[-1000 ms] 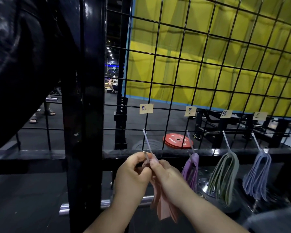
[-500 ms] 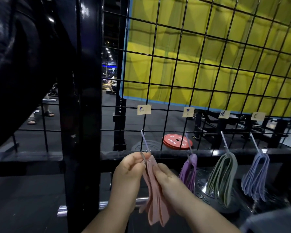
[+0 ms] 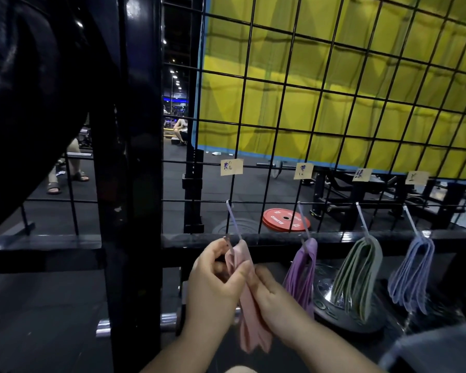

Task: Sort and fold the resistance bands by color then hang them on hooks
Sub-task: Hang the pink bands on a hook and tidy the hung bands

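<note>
Pink bands (image 3: 249, 305) hang w/ top at leftmost hook (image 3: 233, 223) on wire grid (image 3: 199, 201), long axis vertical, ends pointing down. L hand (image 3: 215, 286) pinches them near top; R hand (image 3: 275, 294) grips just below. Rightward: 1 purple bundle (image 3: 301, 270), 1 green bundle (image 3: 358, 270), 1 blue bundle (image 3: 414, 273). 4 hooks, 4 paper labels (image 3: 232, 167).

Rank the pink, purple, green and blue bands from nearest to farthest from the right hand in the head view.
1. pink bands: gripped by the right hand, leftmost bundle.
2. purple bands: hanging just to the right.
3. green bands: third along.
4. blue bands: far right.
</note>
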